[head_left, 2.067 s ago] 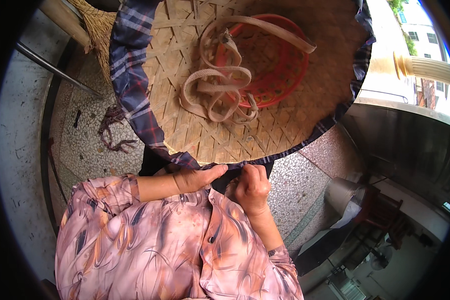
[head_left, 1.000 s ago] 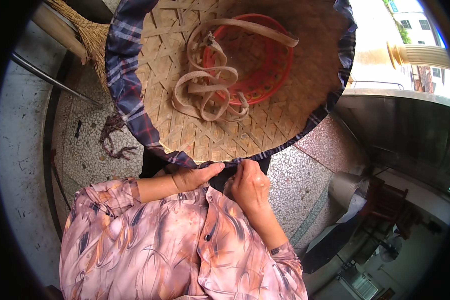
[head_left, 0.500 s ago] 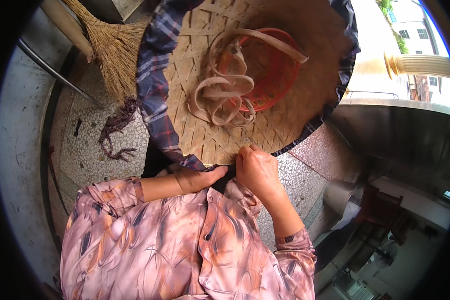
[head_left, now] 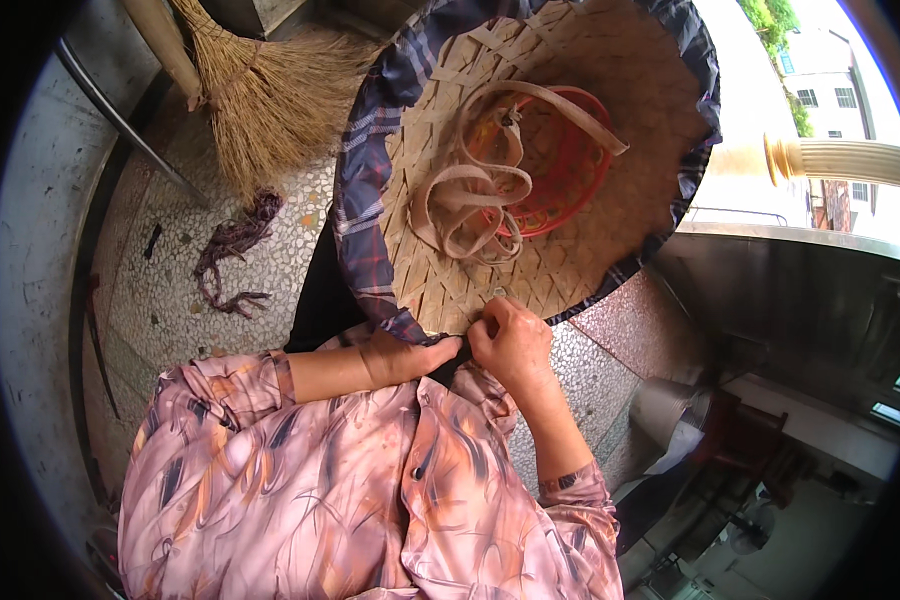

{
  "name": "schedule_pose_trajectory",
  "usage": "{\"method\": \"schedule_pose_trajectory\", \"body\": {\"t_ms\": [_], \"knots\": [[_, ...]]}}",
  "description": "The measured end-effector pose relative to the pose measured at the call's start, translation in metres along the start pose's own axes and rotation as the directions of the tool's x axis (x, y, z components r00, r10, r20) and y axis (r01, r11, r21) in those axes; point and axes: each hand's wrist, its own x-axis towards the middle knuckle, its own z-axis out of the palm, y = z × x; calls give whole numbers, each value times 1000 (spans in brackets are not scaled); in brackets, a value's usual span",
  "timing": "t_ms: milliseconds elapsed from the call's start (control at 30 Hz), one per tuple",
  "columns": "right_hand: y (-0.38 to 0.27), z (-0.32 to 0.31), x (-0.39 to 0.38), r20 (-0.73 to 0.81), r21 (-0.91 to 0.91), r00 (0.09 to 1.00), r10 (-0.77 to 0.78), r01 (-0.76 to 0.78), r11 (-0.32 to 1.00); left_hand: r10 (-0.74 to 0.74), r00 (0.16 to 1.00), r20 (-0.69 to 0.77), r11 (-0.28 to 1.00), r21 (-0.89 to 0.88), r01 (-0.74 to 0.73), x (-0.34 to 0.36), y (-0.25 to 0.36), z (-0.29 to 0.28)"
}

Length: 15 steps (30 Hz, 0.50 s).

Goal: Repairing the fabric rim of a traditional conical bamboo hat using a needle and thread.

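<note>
A round woven bamboo basket with a dark plaid cloth edging leans over my lap. Inside it lie a red plastic colander and a pale flat strap in loose loops. My left hand is closed on the lower rim, thumb along the cloth. My right hand is curled with fingertips at the rim, just right of my left thumb. What exactly those fingertips pinch is hidden.
A straw broom, a wooden pole and a curved metal tube are at upper left. Dark purplish cord lies on the speckled floor. A metal bucket, dark-red chair and steel panel are at right.
The basket has tilted and shifted right in view, showing more broom. My right hand rose onto the inner edge, then lowered slightly with fingers more curled. My left hand keeps its hold.
</note>
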Motion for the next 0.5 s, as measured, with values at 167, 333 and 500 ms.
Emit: {"method": "schedule_pose_trajectory", "body": {"t_ms": [167,333,500], "knots": [[4,-6,23,-150,345,988,-23,74,936,292,949,-121,927,279,-249,2,3,0],[1,-29,38,370,904,925,81,-379,197,59,990,-128,998,5,-59,-4,0,-2],[-9,-39,37,407,909,912,-56,-397,126,-195,979,-57,929,-331,166,-9,-6,3]]}}
